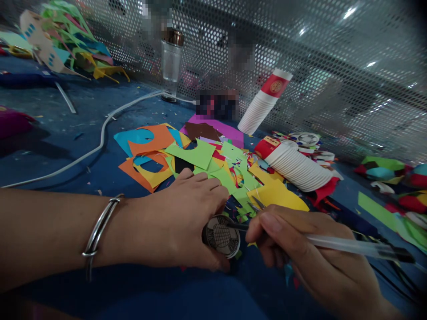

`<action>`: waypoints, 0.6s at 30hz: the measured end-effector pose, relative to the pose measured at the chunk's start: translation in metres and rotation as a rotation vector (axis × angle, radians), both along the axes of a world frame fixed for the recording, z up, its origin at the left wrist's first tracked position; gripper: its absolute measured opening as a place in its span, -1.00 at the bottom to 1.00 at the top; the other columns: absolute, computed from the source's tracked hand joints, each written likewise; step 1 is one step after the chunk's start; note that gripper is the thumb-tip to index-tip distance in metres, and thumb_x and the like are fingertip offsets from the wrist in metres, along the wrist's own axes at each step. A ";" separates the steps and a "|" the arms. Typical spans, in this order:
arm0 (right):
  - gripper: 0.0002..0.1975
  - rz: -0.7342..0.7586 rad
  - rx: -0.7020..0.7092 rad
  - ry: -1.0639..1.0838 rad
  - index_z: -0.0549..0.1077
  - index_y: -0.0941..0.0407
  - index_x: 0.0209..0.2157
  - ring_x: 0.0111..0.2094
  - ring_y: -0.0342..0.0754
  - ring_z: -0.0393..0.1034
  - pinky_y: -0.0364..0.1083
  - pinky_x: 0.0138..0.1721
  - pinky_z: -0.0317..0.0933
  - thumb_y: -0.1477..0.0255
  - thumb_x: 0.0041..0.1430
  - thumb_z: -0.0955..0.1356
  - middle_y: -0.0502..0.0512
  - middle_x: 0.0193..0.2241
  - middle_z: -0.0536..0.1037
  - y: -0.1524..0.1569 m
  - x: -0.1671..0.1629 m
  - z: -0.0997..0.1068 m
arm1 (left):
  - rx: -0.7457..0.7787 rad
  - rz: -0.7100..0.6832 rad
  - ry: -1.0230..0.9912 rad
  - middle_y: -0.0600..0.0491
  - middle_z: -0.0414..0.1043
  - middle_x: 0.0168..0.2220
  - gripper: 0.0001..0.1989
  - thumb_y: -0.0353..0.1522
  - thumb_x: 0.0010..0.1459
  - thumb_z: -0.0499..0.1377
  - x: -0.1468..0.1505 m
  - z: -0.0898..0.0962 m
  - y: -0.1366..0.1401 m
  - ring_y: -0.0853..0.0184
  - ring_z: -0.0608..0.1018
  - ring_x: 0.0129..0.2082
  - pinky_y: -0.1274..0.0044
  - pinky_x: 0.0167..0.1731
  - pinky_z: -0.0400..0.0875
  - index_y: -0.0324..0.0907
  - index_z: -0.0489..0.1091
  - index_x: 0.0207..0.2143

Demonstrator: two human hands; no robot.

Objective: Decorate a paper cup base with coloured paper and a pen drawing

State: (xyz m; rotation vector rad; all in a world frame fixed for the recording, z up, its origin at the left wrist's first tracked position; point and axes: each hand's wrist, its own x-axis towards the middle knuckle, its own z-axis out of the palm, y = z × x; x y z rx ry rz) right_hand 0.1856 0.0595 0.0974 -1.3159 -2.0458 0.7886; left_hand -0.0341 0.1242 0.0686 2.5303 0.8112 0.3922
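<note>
My left hand [187,222], with a silver bangle at its wrist, is closed around a small round piece [223,238]. Its face has a pale rim and a dark drawn pattern of grid lines and strokes; its sides are hidden by my fingers and thumb. In my right hand [300,253] is a pen [347,244] with a clear barrel, its dark tip touching or just over the drawn face. Thin pointed metal tips [257,203] show just beyond the right fingers; what they belong to is hidden. Green paper scraps [213,173] lie beyond both hands.
Cut orange paper [150,142] and yellow paper [283,195] spread across the blue table. Stacked paper cups lie [300,166] and lean [260,109] beyond. A bottle [171,66] and white cable [103,129] sit left. A perforated metal screen [316,75] bounds the back.
</note>
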 end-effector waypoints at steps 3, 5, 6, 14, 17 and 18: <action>-0.52 0.003 0.003 0.005 0.57 0.08 -0.43 -0.67 -0.18 0.38 -0.19 -0.71 0.13 0.24 0.54 0.23 -0.02 -0.67 0.49 -0.001 0.002 -0.001 | 0.005 0.001 -0.013 0.09 0.41 -0.21 -0.51 0.01 -0.04 0.42 -0.001 -0.002 0.000 0.11 0.44 -0.11 0.29 -0.13 0.22 -0.10 0.32 -0.31; -0.52 -0.005 0.005 0.011 0.57 0.08 -0.43 -0.66 -0.18 0.38 -0.19 -0.70 0.15 0.24 0.54 0.23 -0.02 -0.67 0.49 -0.001 0.003 -0.001 | 0.003 0.002 -0.020 0.11 0.41 -0.23 -0.50 0.02 -0.04 0.42 -0.001 -0.003 0.000 0.13 0.45 -0.13 0.29 -0.13 0.22 -0.10 0.31 -0.31; -0.52 -0.009 0.008 0.008 0.57 0.08 -0.42 -0.66 -0.18 0.38 -0.19 -0.69 0.16 0.24 0.54 0.22 -0.02 -0.66 0.50 -0.001 0.003 -0.001 | 0.001 0.001 -0.021 0.12 0.40 -0.24 -0.50 0.02 -0.04 0.42 -0.001 -0.003 0.000 0.14 0.44 -0.14 0.29 -0.13 0.22 -0.10 0.31 -0.30; -0.52 -0.024 0.014 0.011 0.54 0.07 -0.44 -0.69 -0.21 0.35 -0.22 -0.70 0.11 0.23 0.55 0.22 -0.06 -0.70 0.44 0.000 0.002 0.000 | -0.016 0.001 -0.003 0.11 0.40 -0.22 -0.53 -0.03 -0.05 0.41 0.000 -0.001 0.000 0.12 0.44 -0.11 0.27 -0.10 0.21 -0.10 0.31 -0.30; -0.54 -0.022 0.006 0.016 0.54 0.05 -0.43 -0.71 -0.20 0.32 -0.21 -0.73 0.08 0.23 0.54 0.22 -0.05 -0.70 0.44 0.000 0.002 0.001 | -0.010 0.007 -0.005 0.11 0.39 -0.23 -0.59 -0.10 -0.02 0.39 -0.002 0.002 -0.002 0.12 0.44 -0.11 0.26 -0.09 0.23 -0.09 0.30 -0.30; -0.55 -0.021 0.007 0.011 0.54 0.05 -0.43 -0.71 -0.21 0.32 -0.22 -0.72 0.10 0.23 0.53 0.23 -0.05 -0.69 0.44 0.000 0.002 0.001 | 0.000 0.011 -0.008 0.11 0.39 -0.23 -0.62 -0.14 -0.02 0.38 -0.002 0.003 -0.003 0.13 0.44 -0.11 0.27 -0.09 0.24 -0.09 0.30 -0.30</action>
